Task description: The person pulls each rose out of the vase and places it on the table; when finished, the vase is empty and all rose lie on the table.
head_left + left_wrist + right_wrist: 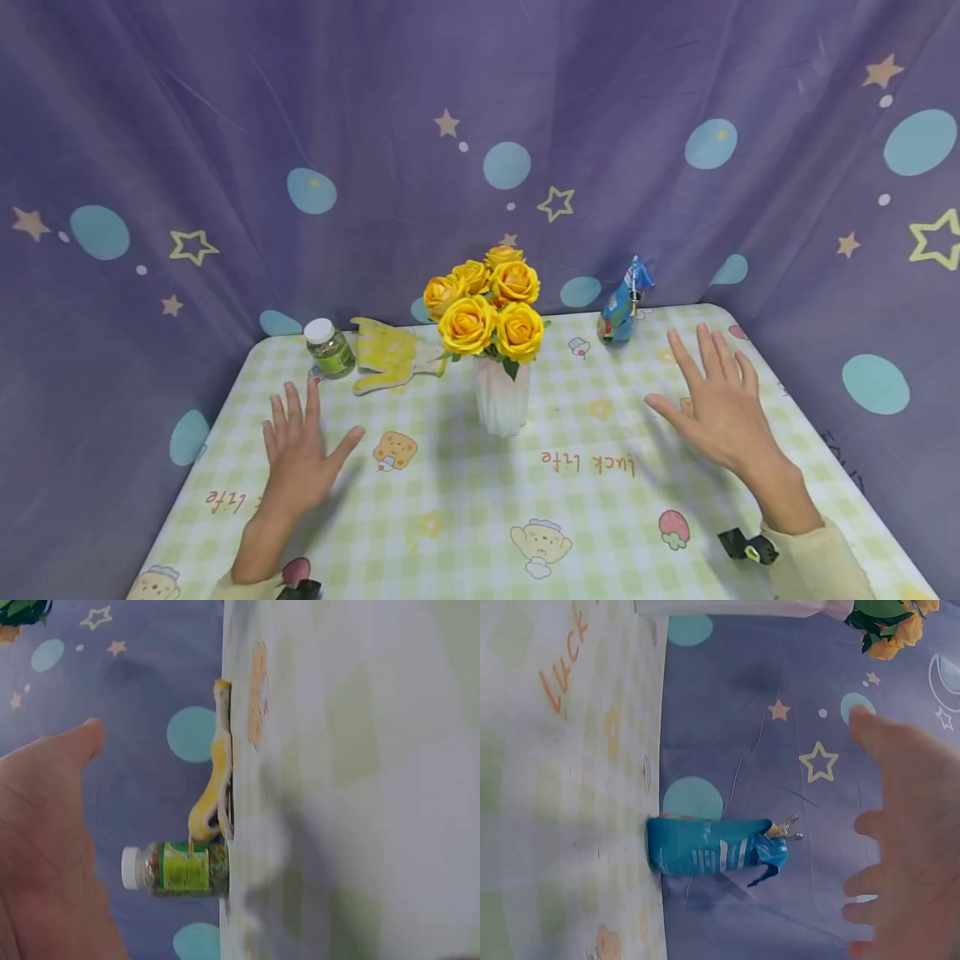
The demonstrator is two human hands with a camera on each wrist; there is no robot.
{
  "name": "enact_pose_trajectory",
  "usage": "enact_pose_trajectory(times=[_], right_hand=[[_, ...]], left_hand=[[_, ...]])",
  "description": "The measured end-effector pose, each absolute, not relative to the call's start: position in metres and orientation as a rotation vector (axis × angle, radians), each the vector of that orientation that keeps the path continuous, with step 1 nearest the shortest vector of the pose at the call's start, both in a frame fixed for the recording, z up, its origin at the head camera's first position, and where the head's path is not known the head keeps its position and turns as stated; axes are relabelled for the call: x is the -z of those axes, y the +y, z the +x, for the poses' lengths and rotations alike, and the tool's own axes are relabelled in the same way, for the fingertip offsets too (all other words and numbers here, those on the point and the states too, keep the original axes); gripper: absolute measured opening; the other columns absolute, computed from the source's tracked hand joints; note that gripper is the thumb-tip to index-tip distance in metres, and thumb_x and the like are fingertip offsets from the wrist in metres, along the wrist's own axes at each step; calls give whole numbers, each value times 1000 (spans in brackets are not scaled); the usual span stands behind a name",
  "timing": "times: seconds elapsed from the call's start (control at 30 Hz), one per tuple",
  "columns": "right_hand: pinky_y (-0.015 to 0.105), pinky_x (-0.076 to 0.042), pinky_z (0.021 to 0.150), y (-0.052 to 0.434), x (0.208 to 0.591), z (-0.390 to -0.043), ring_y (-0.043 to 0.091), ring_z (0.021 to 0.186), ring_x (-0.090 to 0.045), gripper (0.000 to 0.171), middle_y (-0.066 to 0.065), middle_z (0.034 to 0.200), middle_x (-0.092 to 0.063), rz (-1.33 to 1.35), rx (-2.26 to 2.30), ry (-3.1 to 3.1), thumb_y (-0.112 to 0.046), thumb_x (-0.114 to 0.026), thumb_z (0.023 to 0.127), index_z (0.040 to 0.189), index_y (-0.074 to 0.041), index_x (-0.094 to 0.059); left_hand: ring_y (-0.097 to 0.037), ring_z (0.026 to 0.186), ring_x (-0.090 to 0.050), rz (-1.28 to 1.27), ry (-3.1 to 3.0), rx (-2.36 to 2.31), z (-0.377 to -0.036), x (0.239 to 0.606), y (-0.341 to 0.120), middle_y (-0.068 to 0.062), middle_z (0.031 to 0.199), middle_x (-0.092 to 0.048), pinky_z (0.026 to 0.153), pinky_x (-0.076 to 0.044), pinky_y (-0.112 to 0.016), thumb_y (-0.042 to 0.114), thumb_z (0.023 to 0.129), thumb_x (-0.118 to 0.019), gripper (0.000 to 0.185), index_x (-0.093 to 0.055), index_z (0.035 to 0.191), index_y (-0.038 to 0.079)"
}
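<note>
While the left hand [298, 458] and right hand [722, 412] are hovering, their fingers are pointing straight. Between them, a vase [502, 402] is standing.

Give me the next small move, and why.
I'd probably ease the left grip forward and down toward the white-lidded jar: it hovers above the table, spread and holding nothing, while the jar stands upright ahead of it, beside the yellow glove.
</note>
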State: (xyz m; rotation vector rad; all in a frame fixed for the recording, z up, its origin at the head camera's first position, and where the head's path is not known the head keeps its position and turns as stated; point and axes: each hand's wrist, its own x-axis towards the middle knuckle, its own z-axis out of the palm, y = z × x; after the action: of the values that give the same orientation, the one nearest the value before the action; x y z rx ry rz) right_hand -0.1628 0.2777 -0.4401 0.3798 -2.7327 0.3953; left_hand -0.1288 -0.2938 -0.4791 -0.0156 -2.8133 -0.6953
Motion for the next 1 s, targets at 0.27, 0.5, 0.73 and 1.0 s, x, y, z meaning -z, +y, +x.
enact_pose_trajectory(times=[0.27,0.5,0.73,1.0], right_hand=[[72,-27,102,264,438,-170,52,136,-41,83,21,159,-38,370,-671,-2374,-28,-79,85,158,-18,-39],[43,-39,102,234,430,-171,37,122,-55,66,19,137,-59,300,-952,-2048,-1,-78,80,142,-7,-58],[27,-44,96,195,400,-157,27,107,-63,47,32,116,-64,350,-1292,-1808,19,-66,82,128,16,-55],[30,-50,83,174,409,-162,25,96,-65,44,32,102,-61,447,-1653,-1577,22,-63,84,125,23,-46]], left_hand=[[-38,154,21,-55,-2711,866,-136,474,-263,-19,168,16,120,9,-66,50,99,-60,99,6,164,14],[-39,156,5,-30,-2633,1028,-143,474,-242,-14,171,4,119,-11,-69,49,99,-63,100,11,163,27],[-34,153,-23,-86,-2467,1208,-148,479,-212,-9,167,-24,114,-28,-64,39,97,-70,101,5,164,29],[-32,143,-42,-175,-2233,1639,-153,485,-177,-12,152,-45,119,-28,-53,16,100,-66,88,-7,164,23]])
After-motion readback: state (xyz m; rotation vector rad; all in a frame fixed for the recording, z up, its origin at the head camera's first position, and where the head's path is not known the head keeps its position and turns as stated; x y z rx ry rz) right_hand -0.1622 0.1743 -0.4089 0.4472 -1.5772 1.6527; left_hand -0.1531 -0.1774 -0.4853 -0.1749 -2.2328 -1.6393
